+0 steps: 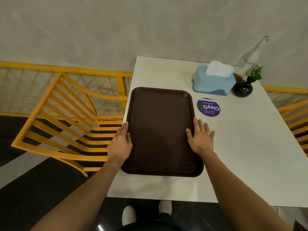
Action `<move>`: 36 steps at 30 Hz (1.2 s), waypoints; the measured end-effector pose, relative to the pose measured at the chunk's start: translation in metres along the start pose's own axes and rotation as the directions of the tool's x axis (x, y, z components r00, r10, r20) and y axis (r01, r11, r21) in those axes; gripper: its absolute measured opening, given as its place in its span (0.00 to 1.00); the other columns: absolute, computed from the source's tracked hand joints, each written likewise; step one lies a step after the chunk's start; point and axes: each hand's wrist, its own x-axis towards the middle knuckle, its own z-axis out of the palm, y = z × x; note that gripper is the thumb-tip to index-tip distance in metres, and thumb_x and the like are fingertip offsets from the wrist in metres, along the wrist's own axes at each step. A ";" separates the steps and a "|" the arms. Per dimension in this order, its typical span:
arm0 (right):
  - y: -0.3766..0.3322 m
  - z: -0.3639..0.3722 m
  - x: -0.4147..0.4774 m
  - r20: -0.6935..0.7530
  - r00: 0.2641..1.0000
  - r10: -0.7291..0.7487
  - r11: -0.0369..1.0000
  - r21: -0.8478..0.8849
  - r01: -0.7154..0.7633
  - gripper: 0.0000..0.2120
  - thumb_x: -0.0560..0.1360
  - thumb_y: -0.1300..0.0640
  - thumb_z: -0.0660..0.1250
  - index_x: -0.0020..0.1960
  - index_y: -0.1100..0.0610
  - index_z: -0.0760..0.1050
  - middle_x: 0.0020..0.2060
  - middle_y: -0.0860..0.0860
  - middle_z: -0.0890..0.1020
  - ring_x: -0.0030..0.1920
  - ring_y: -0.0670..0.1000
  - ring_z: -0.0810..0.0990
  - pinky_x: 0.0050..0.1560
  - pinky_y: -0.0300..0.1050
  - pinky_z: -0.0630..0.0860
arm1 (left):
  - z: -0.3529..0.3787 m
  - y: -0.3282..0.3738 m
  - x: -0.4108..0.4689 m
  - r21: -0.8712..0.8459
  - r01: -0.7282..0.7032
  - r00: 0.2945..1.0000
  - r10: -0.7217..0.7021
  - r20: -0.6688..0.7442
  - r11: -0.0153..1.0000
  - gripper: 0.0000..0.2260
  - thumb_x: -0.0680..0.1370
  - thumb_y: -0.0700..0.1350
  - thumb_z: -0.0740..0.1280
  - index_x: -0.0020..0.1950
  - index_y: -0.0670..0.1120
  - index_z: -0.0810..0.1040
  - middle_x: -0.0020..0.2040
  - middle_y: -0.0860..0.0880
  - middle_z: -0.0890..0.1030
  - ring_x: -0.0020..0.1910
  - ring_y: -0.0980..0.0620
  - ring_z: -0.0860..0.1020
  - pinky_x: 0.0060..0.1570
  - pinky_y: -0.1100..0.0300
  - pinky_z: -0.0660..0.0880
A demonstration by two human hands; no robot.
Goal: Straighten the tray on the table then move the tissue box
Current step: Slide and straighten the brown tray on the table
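Note:
A dark brown tray [160, 129] lies flat on the white table [241, 155], along the table's left side, its long sides running away from me. My left hand [120, 144] grips the tray's left rim, thumb on top. My right hand [200, 138] rests on the right rim, thumb inside the tray and fingers spread on the table. A light blue tissue box [212, 81] with a white tissue sticking out stands at the far side of the table, beyond the tray's right corner and apart from it.
A purple round sticker [208, 107] is on the table between tray and box. A dark vase with a green plant [243, 88] and a clear glass bottle [250, 59] stand right of the box. Yellow chairs [66, 120] flank the table; a wall lies behind.

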 end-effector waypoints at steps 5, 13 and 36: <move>0.000 -0.002 -0.002 -0.021 1.000 -0.003 0.999 0.038 0.004 0.32 0.82 0.36 0.48 0.82 0.47 0.46 0.81 0.53 0.57 0.80 0.59 0.51 0.76 0.65 0.47 | 0.001 -0.001 0.001 -0.030 -0.016 1.000 0.016 -0.011 0.999 0.23 0.84 0.46 0.58 0.80 0.50 0.62 0.74 0.47 0.73 0.66 0.44 0.78 0.55 0.50 0.79; -0.001 -0.005 -0.007 -0.090 0.996 -0.003 0.997 0.076 0.010 0.29 0.84 0.41 0.51 0.82 0.50 0.54 0.78 0.53 0.64 0.78 0.58 0.59 0.76 0.63 0.55 | -0.002 0.002 0.000 -0.031 -0.008 1.000 0.008 0.008 0.999 0.24 0.84 0.47 0.58 0.81 0.50 0.61 0.75 0.47 0.72 0.67 0.44 0.77 0.57 0.48 0.80; 0.017 -0.028 0.000 -0.112 0.990 0.083 0.877 0.480 -0.019 0.32 0.81 0.35 0.55 0.80 0.50 0.59 0.77 0.53 0.66 0.76 0.58 0.64 0.73 0.58 0.62 | -0.026 0.001 0.016 -0.174 -0.102 0.986 0.124 0.116 0.979 0.30 0.82 0.65 0.54 0.80 0.52 0.58 0.77 0.47 0.67 0.75 0.45 0.65 0.71 0.41 0.68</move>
